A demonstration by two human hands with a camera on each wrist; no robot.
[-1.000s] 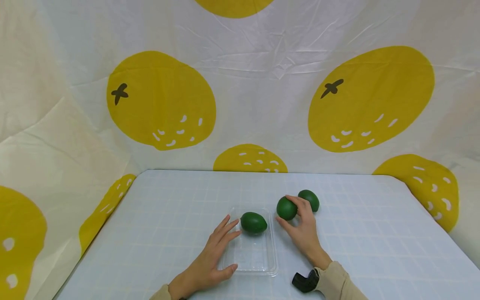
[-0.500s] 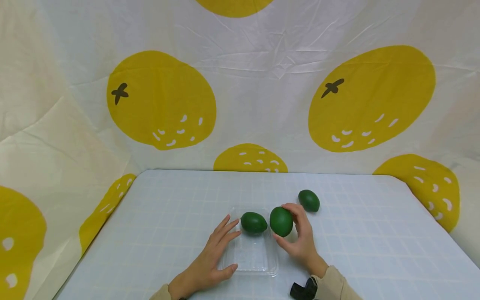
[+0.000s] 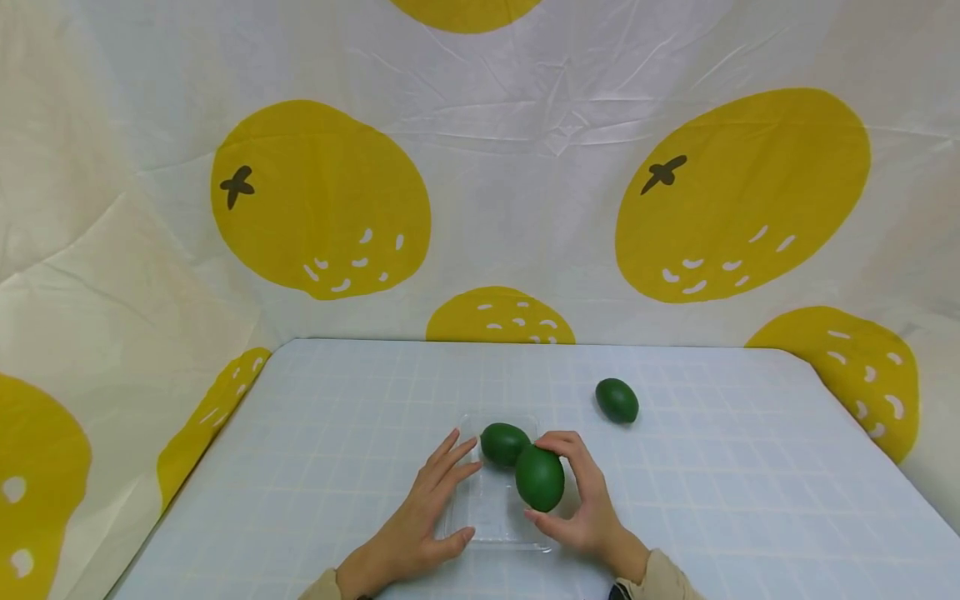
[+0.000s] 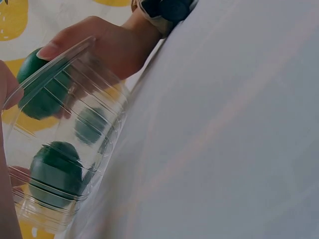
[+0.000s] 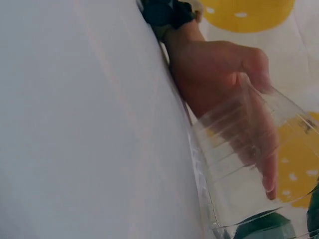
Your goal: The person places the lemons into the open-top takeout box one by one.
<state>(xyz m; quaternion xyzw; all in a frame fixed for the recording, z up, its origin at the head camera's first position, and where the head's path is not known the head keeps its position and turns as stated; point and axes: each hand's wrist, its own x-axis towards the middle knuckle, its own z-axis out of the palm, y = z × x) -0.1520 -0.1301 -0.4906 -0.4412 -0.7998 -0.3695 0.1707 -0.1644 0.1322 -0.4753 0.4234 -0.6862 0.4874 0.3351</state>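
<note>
My right hand [image 3: 588, 510] pinches a dark green lime [image 3: 540, 477] between thumb and fingers, above the right side of a clear plastic container [image 3: 491, 525]. Inside the container, toward its far end, lies another lime [image 3: 501, 445], close to the held one. A third lime [image 3: 617, 400] sits on the table, beyond the container to the right. Along the container's left side my left hand [image 3: 416, 517] rests with fingers spread and fairly straight. In the right wrist view, that left hand [image 5: 214, 79] lies against the clear wall, its thumb at the rim.
A pale blue checked cloth covers the table [image 3: 300, 467]. Behind it hangs a white curtain [image 3: 517, 183] printed with large yellow fruit, and it continues down the left side.
The right hand has carried its lime left and toward me, from beside the third lime to above the container. My left hand and the other limes have stayed in place.
</note>
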